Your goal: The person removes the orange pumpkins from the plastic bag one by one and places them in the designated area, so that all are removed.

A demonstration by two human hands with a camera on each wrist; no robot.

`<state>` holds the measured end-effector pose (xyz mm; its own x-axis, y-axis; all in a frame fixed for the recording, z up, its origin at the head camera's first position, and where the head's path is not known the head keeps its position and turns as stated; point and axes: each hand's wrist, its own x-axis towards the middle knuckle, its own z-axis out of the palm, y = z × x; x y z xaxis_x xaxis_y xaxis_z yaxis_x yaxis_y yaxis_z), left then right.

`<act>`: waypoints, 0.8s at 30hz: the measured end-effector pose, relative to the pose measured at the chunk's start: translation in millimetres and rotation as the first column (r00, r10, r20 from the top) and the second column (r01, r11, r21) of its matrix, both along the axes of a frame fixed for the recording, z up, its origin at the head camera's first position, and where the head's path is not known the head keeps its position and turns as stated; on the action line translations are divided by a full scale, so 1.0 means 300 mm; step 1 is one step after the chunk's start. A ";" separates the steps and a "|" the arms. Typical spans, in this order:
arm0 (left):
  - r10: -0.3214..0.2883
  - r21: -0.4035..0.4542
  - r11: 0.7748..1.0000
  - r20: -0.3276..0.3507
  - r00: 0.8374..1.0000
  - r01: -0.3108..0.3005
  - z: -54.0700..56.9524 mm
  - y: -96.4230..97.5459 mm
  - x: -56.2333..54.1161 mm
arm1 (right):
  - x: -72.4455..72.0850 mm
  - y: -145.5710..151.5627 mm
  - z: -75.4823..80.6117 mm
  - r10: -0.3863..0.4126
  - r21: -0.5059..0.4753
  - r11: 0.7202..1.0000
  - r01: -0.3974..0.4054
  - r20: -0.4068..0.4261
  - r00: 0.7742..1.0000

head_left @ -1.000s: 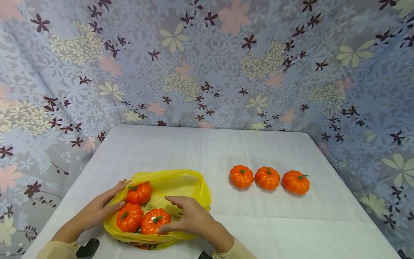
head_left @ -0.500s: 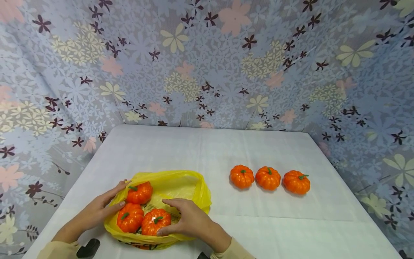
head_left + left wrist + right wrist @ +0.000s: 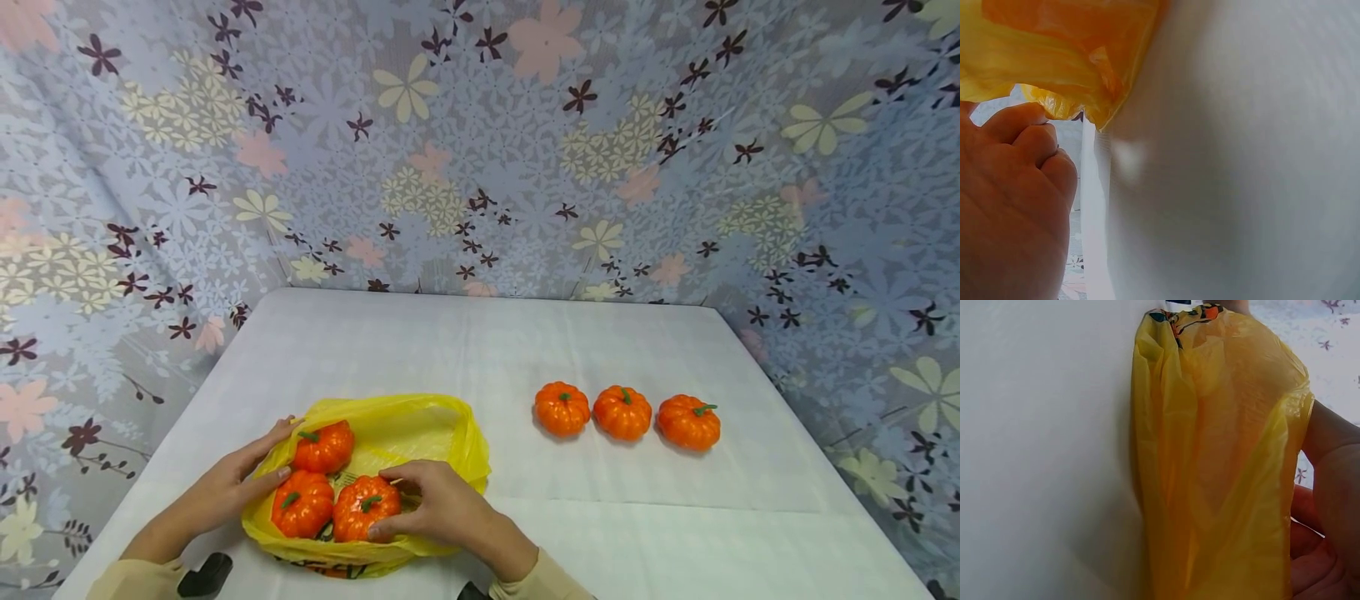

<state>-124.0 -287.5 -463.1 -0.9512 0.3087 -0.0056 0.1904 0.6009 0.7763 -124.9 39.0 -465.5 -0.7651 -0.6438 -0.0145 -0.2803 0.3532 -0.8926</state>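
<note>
A yellow plastic bag (image 3: 438, 433) lies with its mouth wide on the table, three small orange pumpkins with green stems inside it. My left hand (image 3: 228, 483) holds the bag's left rim, thumb on the inner side and fingers outside. In the left wrist view the fingers of that hand (image 3: 1013, 187) show below the bag (image 3: 1054, 50). Reaching in over the right rim, my right hand (image 3: 442, 504) grips the nearest-right pumpkin (image 3: 363, 508) between thumb and fingers. Two pumpkins, one at the back (image 3: 324, 447) and one in front (image 3: 302, 504), sit along the left wall. The bag (image 3: 1210, 456) hides most of the right fingertips in the right wrist view.
Three more pumpkins stand in a row on the white table (image 3: 600, 533) to the right: left (image 3: 562, 409), middle (image 3: 622, 413) and right (image 3: 688, 422). A floral cloth (image 3: 480, 150) hangs behind and along both sides of the table.
My right thumb and fingers have closed on the pumpkin, which has shifted slightly right and up within the bag. The left hand keeps its place on the rim.
</note>
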 end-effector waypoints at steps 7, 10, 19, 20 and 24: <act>-0.003 0.005 1.000 0.002 1.000 0.003 -0.002 -0.002 -0.005 | -0.005 0.002 -0.002 -0.027 -0.041 0.999 0.027 -0.003 1.000; -0.003 0.003 1.000 0.002 1.000 0.003 -0.002 -0.003 -0.007 | -0.004 0.004 0.001 -0.044 -0.062 0.997 0.042 -0.024 0.999; 0.003 0.003 1.000 0.007 1.000 -0.003 -0.003 -0.003 -0.004 | -0.014 0.029 0.051 -0.143 -0.108 0.984 0.140 -0.027 0.989; 0.003 0.004 1.000 0.008 1.000 -0.003 -0.003 -0.004 -0.004 | -0.018 0.034 0.057 -0.153 -0.109 0.983 0.149 -0.031 0.988; 0.003 0.004 1.000 0.015 1.000 -0.003 -0.001 -0.005 -0.001 | -0.032 0.055 0.078 -0.183 -0.129 0.976 0.174 -0.062 0.981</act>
<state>-124.3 -289.1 -463.5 -0.9519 0.3058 -0.0184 0.1770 0.5981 0.7816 -134.6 55.3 -442.2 -0.8637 -0.4904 0.1162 -0.2890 0.2930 -0.9114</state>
